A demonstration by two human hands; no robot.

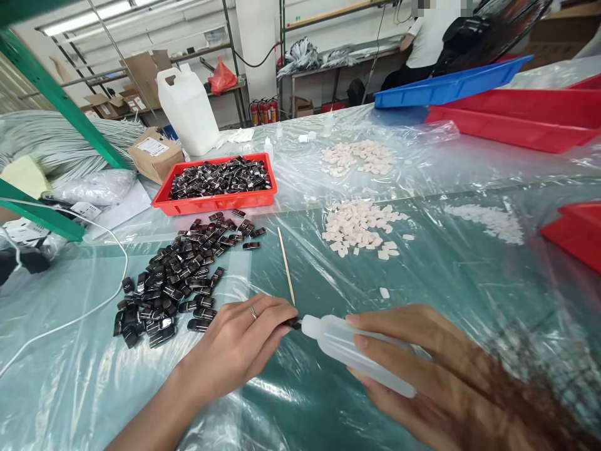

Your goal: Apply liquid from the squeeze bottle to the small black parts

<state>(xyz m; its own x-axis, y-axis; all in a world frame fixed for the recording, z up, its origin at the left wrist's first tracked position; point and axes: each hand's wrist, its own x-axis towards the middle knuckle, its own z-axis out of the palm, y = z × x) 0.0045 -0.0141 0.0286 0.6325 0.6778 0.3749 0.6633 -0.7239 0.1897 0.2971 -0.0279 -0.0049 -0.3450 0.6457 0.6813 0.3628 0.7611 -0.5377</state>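
Between the fingertips of my left hand (248, 335) is a small black plastic piece (295, 322), mostly hidden by the fingers. My right hand (422, 369) is wrapped round a translucent white squeeze bottle (359, 351), tilted on its side. The bottle's tip points left and meets or nearly meets the black piece; I cannot tell whether they touch. A thin wooden stick (286, 266) lies just beyond my left fingertips. To the left spreads a pile of glossy black pieces (183, 269) like the one I hold.
A red tray (213, 203) full of black pieces stands behind the pile. Small white pieces (359, 225) lie in heaps on the plastic-covered table. A white jug (188, 113) stands at the back left. Blue (451, 88) and red trays (516, 119) sit back right. A white cable (126, 257) crosses the left.
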